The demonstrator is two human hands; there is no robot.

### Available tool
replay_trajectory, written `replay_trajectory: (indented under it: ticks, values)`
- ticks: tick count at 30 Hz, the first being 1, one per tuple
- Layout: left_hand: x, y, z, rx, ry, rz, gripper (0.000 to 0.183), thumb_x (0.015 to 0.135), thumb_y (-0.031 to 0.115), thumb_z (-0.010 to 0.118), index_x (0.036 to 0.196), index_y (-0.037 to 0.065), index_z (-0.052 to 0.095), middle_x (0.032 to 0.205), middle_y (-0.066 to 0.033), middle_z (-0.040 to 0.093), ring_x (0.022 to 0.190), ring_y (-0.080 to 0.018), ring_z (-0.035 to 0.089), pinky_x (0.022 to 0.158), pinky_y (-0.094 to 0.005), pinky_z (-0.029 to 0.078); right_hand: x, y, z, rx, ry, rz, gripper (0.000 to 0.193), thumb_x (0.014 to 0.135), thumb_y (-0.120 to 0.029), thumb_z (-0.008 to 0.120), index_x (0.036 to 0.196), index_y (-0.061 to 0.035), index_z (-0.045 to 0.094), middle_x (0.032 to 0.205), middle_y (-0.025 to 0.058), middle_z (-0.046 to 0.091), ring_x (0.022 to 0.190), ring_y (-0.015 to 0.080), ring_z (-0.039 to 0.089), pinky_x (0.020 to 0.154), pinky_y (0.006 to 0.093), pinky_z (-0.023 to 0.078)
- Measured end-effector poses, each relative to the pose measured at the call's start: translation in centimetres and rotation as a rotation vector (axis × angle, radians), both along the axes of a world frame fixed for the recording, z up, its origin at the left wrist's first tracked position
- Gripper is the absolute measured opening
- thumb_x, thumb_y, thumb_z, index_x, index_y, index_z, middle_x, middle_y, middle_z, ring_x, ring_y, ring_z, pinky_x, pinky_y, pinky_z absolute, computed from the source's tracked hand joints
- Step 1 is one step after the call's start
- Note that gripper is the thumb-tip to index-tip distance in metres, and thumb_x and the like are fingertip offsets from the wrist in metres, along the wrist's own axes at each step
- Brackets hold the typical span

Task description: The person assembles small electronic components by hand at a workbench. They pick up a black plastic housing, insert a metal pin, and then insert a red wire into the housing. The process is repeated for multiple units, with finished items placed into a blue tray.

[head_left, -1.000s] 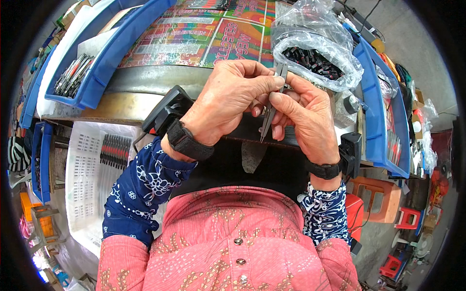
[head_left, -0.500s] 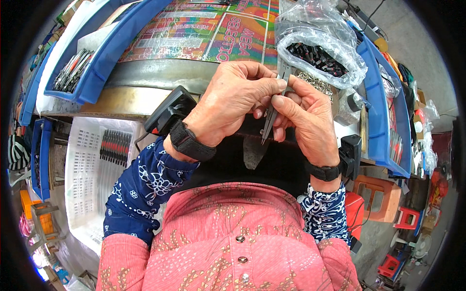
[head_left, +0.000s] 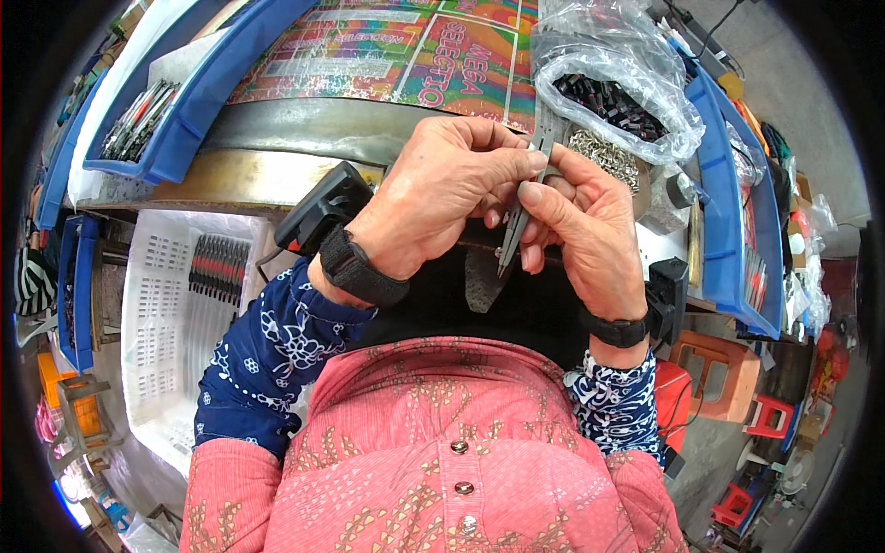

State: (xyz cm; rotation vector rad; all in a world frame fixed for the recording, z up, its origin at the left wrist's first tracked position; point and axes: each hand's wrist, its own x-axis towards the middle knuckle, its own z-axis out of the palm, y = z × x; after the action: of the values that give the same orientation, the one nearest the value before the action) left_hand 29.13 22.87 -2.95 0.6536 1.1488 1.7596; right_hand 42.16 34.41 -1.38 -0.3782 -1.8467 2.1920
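In front of my chest, both hands hold a slim grey drawing compass (head_left: 516, 229), tilted with its pointed end down toward me. My left hand (head_left: 438, 194) is closed, with thumb and index finger pinched at the compass's upper end. Lower down, my right hand (head_left: 590, 235) grips its middle between the thumb and curled fingers. Anything small between the left fingertips is hidden. Just beyond my right hand lies a pile of small silvery metal parts (head_left: 604, 158). Behind it, a clear plastic bag (head_left: 687, 120) lies open, with small black pieces (head_left: 608, 103) inside.
A white perforated basket (head_left: 152, 341) at the left holds a row of black and red compasses (head_left: 218, 267). Blue bins (head_left: 198, 111) stand at left and right (head_left: 714, 184). A printed sheet (head_left: 369, 74) covers the bench behind its metal edge (head_left: 304, 129). A clear jar (head_left: 662, 217) stands right.
The view has shifted slightly. My hands keep nearly the same grip on the compass, with little visible finger movement.
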Motion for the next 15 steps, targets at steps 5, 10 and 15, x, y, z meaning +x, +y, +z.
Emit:
replay_trajectory:
  ticks: [5,10,15]
  values:
    - [0.4,0.3,0.8,-0.002,-0.013,-0.014,0.012,0.091,0.018,0.071,0.094,0.008,0.065,0.077,0.0031,0.063,0.062,-0.0038,0.054,0.054,-0.019,0.043,0.4,0.0,0.4,0.053,0.016,-0.052,0.035,0.093,-0.01,0.066,0.124,0.0027,0.056,0.073,0.0038,0.064,0.053,0.0085,0.059,0.044,0.0203,0.048]
    - [1.8,0.5,2.6,-0.036,-0.033,-0.087,0.017,0.095,0.017,0.065,0.103,0.003,0.061,0.076,0.0036,0.057,0.059,-0.0029,0.046,0.047,-0.0182,0.035,1.8,0.7,1.3,0.123,0.042,-0.043,0.037,0.093,-0.005,0.06,0.129,-0.003,0.053,0.079,0.0002,0.065,0.057,0.0049,0.057,0.048,0.0186,0.046]
    - [2.9,2.0,3.0,-0.036,-0.154,-0.195,0.016,0.092,0.015,0.069,0.103,0.004,0.065,0.071,0.0054,0.054,0.054,-0.0014,0.041,0.044,-0.0168,0.029,4.0,2.0,2.5,0.209,0.022,-0.006,0.058,0.094,-0.005,0.062,0.146,-0.001,0.039,0.094,0.0033,0.065,0.063,0.0051,0.057,0.053,0.0189,0.046]
